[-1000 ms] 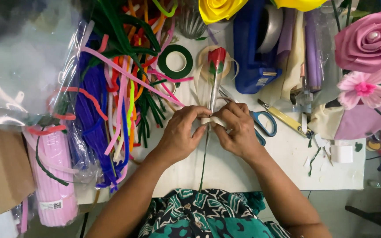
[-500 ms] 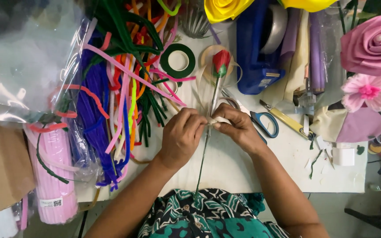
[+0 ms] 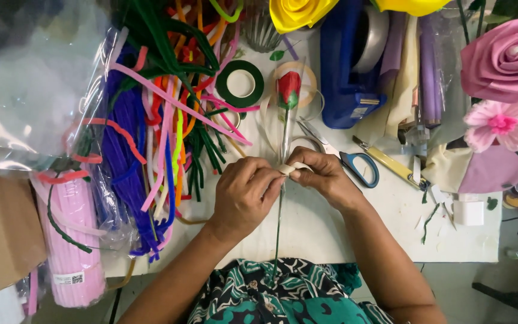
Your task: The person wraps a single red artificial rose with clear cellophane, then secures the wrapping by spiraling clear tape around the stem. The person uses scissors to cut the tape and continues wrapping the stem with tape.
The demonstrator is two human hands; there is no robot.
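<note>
Both hands, left hand (image 3: 244,195) and right hand (image 3: 325,177), close their fingers on a pale ribbon (image 3: 289,168) at the wrapped red rose's stem (image 3: 280,210), steadying it over the table (image 3: 331,228).

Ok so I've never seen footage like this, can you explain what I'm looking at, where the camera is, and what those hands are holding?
The camera sits on a person's head and looks down at their own two bare hands over a white table. The left hand and right hand meet on the thin stem of a small red rose, pinching a pale strip around it. To the left lies a heap of coloured pipe cleaners. Farther back sit a roll of green tape and blue-handled scissors, with a big pink paper rose at the right.
</note>
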